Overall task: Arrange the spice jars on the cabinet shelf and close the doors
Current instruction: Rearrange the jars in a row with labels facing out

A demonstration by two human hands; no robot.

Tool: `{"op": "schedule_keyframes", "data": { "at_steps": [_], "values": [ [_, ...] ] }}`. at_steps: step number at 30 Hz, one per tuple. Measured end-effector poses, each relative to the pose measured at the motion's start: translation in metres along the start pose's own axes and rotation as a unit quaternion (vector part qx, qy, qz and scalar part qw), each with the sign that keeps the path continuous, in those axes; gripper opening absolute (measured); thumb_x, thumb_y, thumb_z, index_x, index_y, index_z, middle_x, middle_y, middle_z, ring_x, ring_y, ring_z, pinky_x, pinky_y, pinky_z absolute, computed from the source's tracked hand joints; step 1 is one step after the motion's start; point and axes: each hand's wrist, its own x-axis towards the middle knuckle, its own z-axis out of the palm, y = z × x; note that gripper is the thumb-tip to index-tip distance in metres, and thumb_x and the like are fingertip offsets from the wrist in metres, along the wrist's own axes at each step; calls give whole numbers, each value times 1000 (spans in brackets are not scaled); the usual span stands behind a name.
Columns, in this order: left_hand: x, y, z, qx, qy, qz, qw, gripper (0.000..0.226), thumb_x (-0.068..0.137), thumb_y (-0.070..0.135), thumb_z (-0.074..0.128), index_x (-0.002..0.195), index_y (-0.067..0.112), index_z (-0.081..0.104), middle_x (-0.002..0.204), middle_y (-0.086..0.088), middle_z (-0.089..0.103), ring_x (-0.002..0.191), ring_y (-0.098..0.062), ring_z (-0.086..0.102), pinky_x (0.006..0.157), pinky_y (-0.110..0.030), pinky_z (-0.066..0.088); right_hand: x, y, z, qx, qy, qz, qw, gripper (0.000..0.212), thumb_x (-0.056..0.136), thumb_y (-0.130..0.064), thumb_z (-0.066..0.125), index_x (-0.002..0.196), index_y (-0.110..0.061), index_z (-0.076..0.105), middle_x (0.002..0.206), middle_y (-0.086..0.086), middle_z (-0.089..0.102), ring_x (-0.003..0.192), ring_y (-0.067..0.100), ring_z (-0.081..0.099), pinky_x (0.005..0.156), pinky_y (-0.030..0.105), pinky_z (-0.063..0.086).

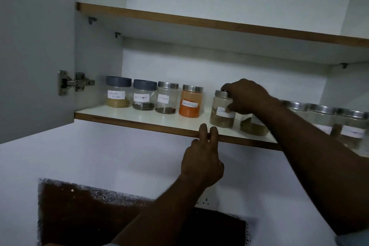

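The right hand (pixel 245 96) is reaching up with arm outstretched, fingers clamped over a steel-lidded spice jar (pixel 222 109) standing on the cabinet shelf (pixel 127 114). The left hand (pixel 201 163) is hooking its fingertips (pixel 203 130) over the shelf's front edge. Four labelled jars (pixel 153 97) are lining up to the left, more to the right.

Four jars (pixel 151 95) stand left on the shelf (pixel 139 118), five more (pixel 222 109) to their right.
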Motion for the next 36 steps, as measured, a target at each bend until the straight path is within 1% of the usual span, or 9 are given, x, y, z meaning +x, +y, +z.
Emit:
{"op": "schedule_keyframes", "data": {
  "at_steps": [6, 18, 24, 26, 28, 30, 31, 34, 36],
  "values": [
    [1, -6, 7, 17, 35, 17, 999, 96, 69, 37, 77, 146, 23, 21, 154, -10, 17, 97, -33, 62, 60, -31, 49, 24, -1, 18, 25, 14, 0, 1000, 52, 76, -39, 85, 121, -21, 67, 112, 4, 70, 106, 28, 62, 79, 38, 52],
    [0, -4, 10, 1, 42, -5, 999, 96, 71, 39, 77, 146, 28, 19, 158, -7, 16, 106, -32, 62, 69, -32, 55, 60, 1, 36, 12, 23, -7, 1000, 59, 74, -43, 86, 124, -19, 67, 113, 5, 72, 105, 28, 65, 78, 37, 54],
    [0, -3, 14, 0, 47, -15, 999, 96, 71, 39, 77, 146, 28, 19, 157, -6, 14, 107, -32, 62, 69, -31, 55, 63, 3, 40, 3, 28, -21, 999, 62, 75, -47, 85, 127, -20, 65, 116, 5, 71, 107, 27, 64, 77, 36, 50],
    [0, -4, 15, 1, 45, -15, 999, 97, 71, 40, 76, 147, 29, 16, 158, -4, 12, 108, -32, 62, 70, -32, 55, 60, 3, 38, -3, 15, -23, 1000, 71, 77, -49, 82, 137, -20, 58, 124, 7, 68, 113, 28, 62, 83, 39, 53],
    [0, -4, 14, 2, 40, -12, 999, 97, 72, 40, 75, 148, 29, 14, 159, -3, 11, 109, -31, 61, 71, -31, 55, 53, 2, 34, 4, 3, -20, 1000, 93, 81, -47, 80, 157, -17, 34, 142, 11, 57, 125, 32, 57, 92, 44, 54],
    [0, -5, 13, 2, 33, -8, 999, 97, 73, 40, 73, 148, 29, 13, 160, -3, 10, 108, -30, 61, 70, -30, 54, 41, 3, 26, 20, 14, -6, 1000, 105, 84, -44, 78, 163, -17, 14, 157, 14, 42, 134, 35, 52, 98, 46, 51],
    [-1, -5, 12, 2, 30, -5, 1000, 97, 73, 39, 73, 149, 29, 13, 160, -4, 9, 108, -30, 61, 70, -30, 54, 35, 6, 22, 20, 22, 2, 1000, 103, 85, -45, 77, 163, -18, 15, 158, 13, 41, 135, 35, 51, 99, 46, 50],
    [0, -6, 9, -2, 14, 1, 1000, 96, 75, 38, 71, 149, 28, 11, 160, -5, 7, 108, -30, 59, 69, -31, 54, 12, 20, 8, -8, 27, 18, 999, 80, 89, -49, 72, 154, -19, 37, 147, 8, 55, 131, 31, 54, 97, 46, 50],
    [0, -6, 7, -2, 5, 3, 1000, 96, 76, 37, 69, 149, 28, 9, 161, -5, 5, 107, -29, 58, 69, -30, 51, -4, 30, 0, -10, 40, 37, 998, 76, 88, -52, 72, 150, -20, 44, 145, 6, 58, 130, 30, 56, 97, 45, 50]
  ]
}}
